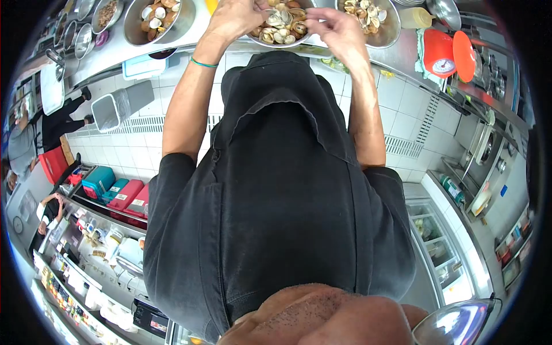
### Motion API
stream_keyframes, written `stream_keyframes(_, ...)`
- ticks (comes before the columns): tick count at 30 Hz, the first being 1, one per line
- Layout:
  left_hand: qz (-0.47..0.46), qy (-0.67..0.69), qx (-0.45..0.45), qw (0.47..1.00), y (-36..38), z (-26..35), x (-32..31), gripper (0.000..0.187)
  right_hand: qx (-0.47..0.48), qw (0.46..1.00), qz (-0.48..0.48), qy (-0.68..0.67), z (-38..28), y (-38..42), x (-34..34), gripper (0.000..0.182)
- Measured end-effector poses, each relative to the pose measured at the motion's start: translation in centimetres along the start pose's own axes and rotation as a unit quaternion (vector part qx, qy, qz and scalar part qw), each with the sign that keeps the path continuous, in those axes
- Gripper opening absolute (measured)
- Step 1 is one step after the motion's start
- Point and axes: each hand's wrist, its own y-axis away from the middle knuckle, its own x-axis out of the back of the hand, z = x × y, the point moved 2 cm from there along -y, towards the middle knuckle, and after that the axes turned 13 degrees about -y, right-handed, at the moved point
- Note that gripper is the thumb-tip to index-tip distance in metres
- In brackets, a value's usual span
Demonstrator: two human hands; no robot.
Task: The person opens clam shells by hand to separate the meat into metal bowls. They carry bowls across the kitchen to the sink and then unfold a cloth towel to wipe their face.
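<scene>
A metal bowl of clams sits at the top middle on the work counter, between my two hands. My left hand is at the bowl's left side, fingers bent together over the clams; the top edge cuts part of it off, and what it pinches is hidden. At the right rim, my right hand has its thumb and fingers drawn together on a clam. A second metal bowl with clams stands to the left, and a third bowl of clams stands to the right.
A red kitchen scale and a squeeze bottle stand on the right of the counter. Several small metal bowls are at the left. A grey bin is on the tiled floor. Another person stands far left.
</scene>
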Motion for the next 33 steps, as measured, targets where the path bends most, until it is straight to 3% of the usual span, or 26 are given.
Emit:
stream_keyframes(3, -0.018, 0.016, 0.014, 1.0, 0.6, 1.7, 1.7, 0.018, 0.058, 0.995, 0.003, -0.077, -1.6, -0.7, -3.6, 0.03)
stream_keyframes(4, -0.026, 0.018, 0.021, 0.999, 0.8, 2.1, 2.1, 0.018, 0.016, 0.995, -0.019, -0.095, -1.2, -1.0, -3.7, 0.03)
stream_keyframes(6, -0.052, 0.192, 0.058, 0.978, 0.7, 1.1, 1.2, 0.018, -0.067, 0.987, -0.063, -0.129, -0.2, -2.0, -3.8, 0.031)
stream_keyframes(7, -0.063, 0.277, 0.077, 0.956, 0.7, 0.4, 0.7, 0.018, -0.059, 0.988, -0.022, -0.14, -0.1, -2.0, -2.8, 0.03)
stream_keyframes(9, 0.025, 0.182, 0.036, 0.982, 0.6, -0.8, 0.5, 0.02, -0.037, 0.986, 0.067, -0.145, 1.4, -2.4, 0.9, 0.029)
stream_keyframes(11, 0.08, 0.076, -0.008, 0.994, 0.2, -1.4, -0.3, 0.021, -0.092, 0.976, 0.137, -0.139, 0.2, -1.2, 5.4, 0.046)
stream_keyframes(12, 0.092, 0.02, -0.031, 0.995, -0.4, -1.3, -1.3, 0.022, -0.091, 0.981, 0.171, -0.016, 1.0, -1.2, 7.9, 0.054)
stream_keyframes(13, 0.102, -0.037, -0.054, 0.993, -0.8, -0.7, -2.0, 0.022, -0.126, 0.975, 0.183, -0.006, 0.2, -0.6, 9.3, 0.055)
stream_keyframes(16, 0.032, -0.235, -0.025, 0.971, -2.3, 1.8, -4.8, 0.018, -0.054, 0.972, 0.228, -0.023, 0.5, 0.1, 9.6, 0.052)
stream_keyframes(20, 0.049, -0.254, -0.061, 0.964, -3.6, 1.1, -7.1, 0.018, -0.042, 0.98, 0.174, -0.083, 0.7, 0.7, 6.5, 0.04)
stream_keyframes(21, 0.034, -0.257, -0.036, 0.965, -2.6, 2.7, -4.6, 0.018, -0.028, 0.981, 0.164, -0.098, 1.8, 0.7, 5.7, 0.039)
stream_keyframes(24, 0.172, -0.117, -0.036, 0.977, -1.4, 2.1, -1.7, 0.022, -0.032, 0.992, 0.101, -0.067, 1.4, 1.2, 2.6, 0.039)
stream_keyframes(27, 0.117, -0.019, -0.01, 0.993, 0.1, 4.6, 2.0, 0.021, 0.008, 0.995, 0.073, -0.073, -1.3, 0.4, -1.1, 0.046)
stream_keyframes(30, 0.104, 0.097, -0.029, 0.989, 0.4, 5.5, 2.3, 0.022, -0.012, 0.96, 0.045, -0.276, -0.3, -1.7, -2.8, 0.011)
stream_keyframes(31, 0.116, 0.122, -0.034, 0.985, 0.5, 5.5, 2.3, 0.022, -0.001, 0.963, 0.04, -0.266, -0.4, -1.8, -1.6, 0.007)
stream_keyframes(33, 0.109, 0.098, -0.054, 0.988, 0.4, 4.3, 1.9, 0.023, 0.007, 0.971, 0.14, -0.191, 1.1, -2.1, 1.8, 0.009)
